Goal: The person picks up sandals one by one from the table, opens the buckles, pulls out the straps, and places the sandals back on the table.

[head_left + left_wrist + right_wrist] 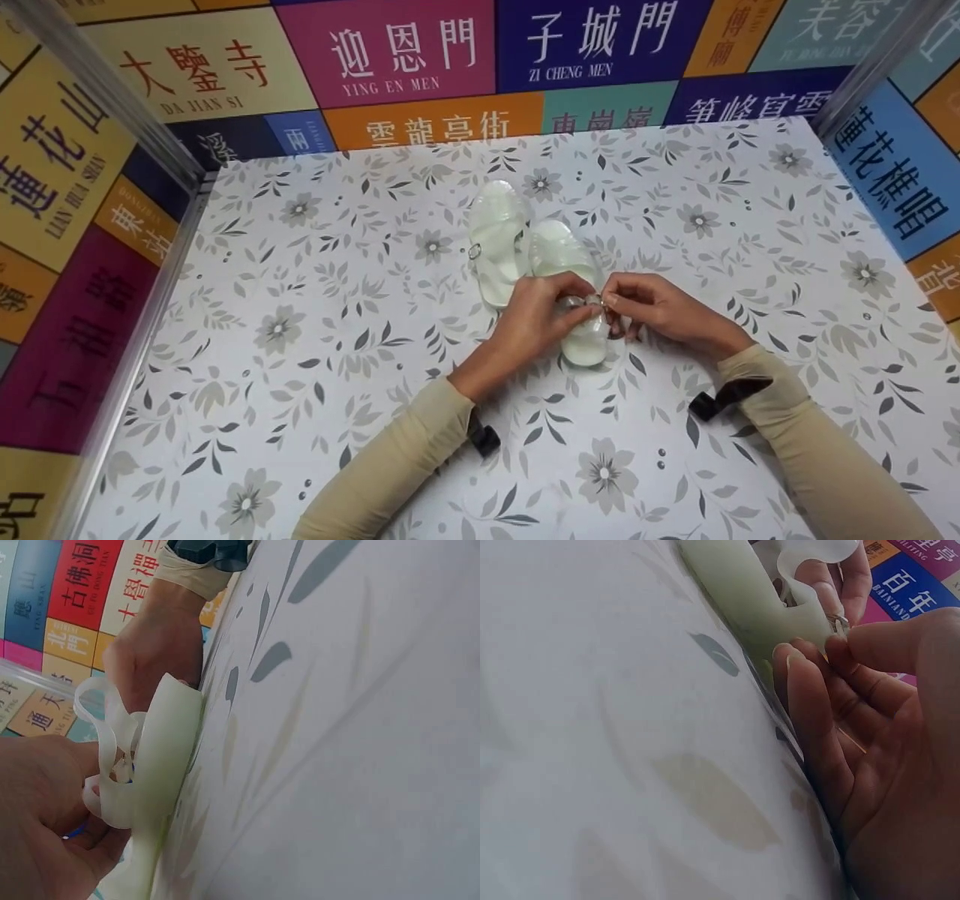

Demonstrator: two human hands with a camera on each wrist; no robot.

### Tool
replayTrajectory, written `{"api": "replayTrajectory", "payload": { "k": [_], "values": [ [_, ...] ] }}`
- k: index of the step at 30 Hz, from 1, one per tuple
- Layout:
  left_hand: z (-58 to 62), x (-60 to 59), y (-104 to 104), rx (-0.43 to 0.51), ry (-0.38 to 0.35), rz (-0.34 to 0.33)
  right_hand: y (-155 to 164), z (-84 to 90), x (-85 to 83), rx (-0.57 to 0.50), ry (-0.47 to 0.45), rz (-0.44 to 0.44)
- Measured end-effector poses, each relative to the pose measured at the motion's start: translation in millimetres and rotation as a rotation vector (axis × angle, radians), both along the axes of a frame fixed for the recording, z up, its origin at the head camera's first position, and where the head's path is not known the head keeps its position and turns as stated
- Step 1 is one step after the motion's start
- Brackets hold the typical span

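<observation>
Head view: midway across the tabletop (420,450), the nearer sandal (585,348) lies toe toward the far edge; left grip (538,306) and right grip (649,306), equally close, pinch its ankle strap (810,621) from opposite sides, the buckle (594,299) between them.

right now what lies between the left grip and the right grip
The strap buckle of the nearer sandal; the head view shows it.
</observation>
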State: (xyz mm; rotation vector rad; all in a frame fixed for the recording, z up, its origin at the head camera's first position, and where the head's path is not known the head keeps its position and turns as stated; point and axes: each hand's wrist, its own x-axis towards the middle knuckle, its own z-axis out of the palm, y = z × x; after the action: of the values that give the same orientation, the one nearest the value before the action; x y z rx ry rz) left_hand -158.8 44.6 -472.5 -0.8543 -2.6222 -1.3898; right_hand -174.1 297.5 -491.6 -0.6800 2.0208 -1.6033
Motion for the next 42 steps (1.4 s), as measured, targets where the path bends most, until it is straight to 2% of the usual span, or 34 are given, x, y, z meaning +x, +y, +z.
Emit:
{"api": "replayTrajectory", "payload": {
  "k": [3, 7, 13, 24, 31, 35, 42],
  "values": [
    [1.6, 0.3, 0.4, -0.052, 0.028, 0.010, 0.7, -0.4, -0.2, 0.001, 0.012, -0.005],
    [2.6, 0.7, 0.4, -0.064, 0.039, -0.006, 0.3, -2.0, 0.0, -0.014, 0.011, -0.019],
    [3.1, 2.0, -0.3, -0.055, 0.036, -0.011, -1.6, -1.7, 2.4, -0.010, -0.025, -0.063],
    [5.8, 2.7, -1.9, -0.035, 0.048, 0.012, -3.7, -2.6, 1.4, 0.042, 0.049, -0.120],
    [6.3, 0.8, -1.6, -0.053, 0.030, -0.016, -4.7, -4.1, 1.6, 0.013, 0.065, -0.128],
    [4.4, 0.7, -1.8, -0.053, 0.036, -0.003, -5.1, -4.4, 1.9, 0.009, 0.071, -0.141],
    [2.7, 1.8, -3.7, 0.010, 0.060, 0.002, -6.9, -2.8, 3.3, 0.019, 0.084, -0.147]
  ]
}}
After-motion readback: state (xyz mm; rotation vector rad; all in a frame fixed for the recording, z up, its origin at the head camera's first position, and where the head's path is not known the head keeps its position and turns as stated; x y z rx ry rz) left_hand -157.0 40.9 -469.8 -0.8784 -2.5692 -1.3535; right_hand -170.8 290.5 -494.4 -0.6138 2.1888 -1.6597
